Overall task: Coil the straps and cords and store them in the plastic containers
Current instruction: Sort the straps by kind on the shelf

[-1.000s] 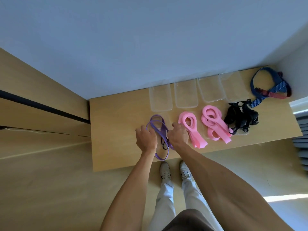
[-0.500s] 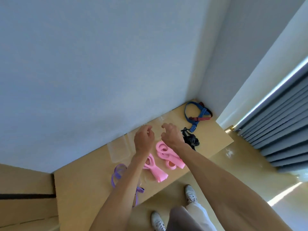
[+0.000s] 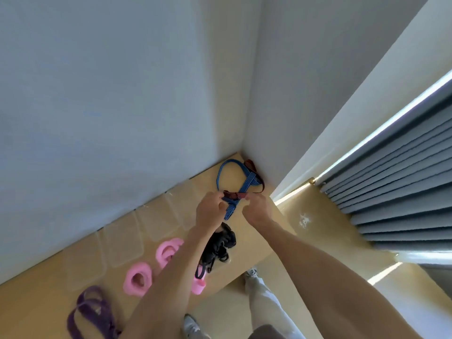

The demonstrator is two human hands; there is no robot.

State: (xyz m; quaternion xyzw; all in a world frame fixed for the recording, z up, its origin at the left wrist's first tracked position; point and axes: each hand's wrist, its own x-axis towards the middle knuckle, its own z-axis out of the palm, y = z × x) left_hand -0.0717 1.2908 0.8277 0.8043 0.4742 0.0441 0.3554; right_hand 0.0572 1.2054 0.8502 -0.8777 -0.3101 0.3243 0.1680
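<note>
1. Blue woven strap with red-striped sections (image 3: pixel 241 185) lies in the far corner of the light wooden table (image 3: pixel 46 297), right of centre in the frame, where the two pale walls meet. Its open loop sits toward the corner; a doubled tail runs from the crossing down toward the person.
2. Left hand (image 3: pixel 210 212) and right hand (image 3: pixel 256 211) are at the red-striped crossing, one on each side, fingertips curled onto the band. Both look to be pinching it, though the blur makes the right hand's hold less certain.
3. The strap's long axis runs from the corner loop toward the table's near edge, passing between the two hands. Neither hand is clearly nearer; the loop lies beyond both, up-frame.
4. Judgement: coiling will need the loop drawn out of the corner toward the body first.
5. Row of clear flat plastic containers (image 3: pixel 160 222) lies along the wall, left of the hands, with nothing in them.
6. Change from half a second earlier: the hands then hovered above the pink bands (image 3: pixel 137 278), holding nothing; now they have reached further right past the black tangled cord bundle (image 3: pixel 219 247) to the blue strap. A second ago they were on the purple strap (image 3: pixel 91 311), now lower left.
</note>
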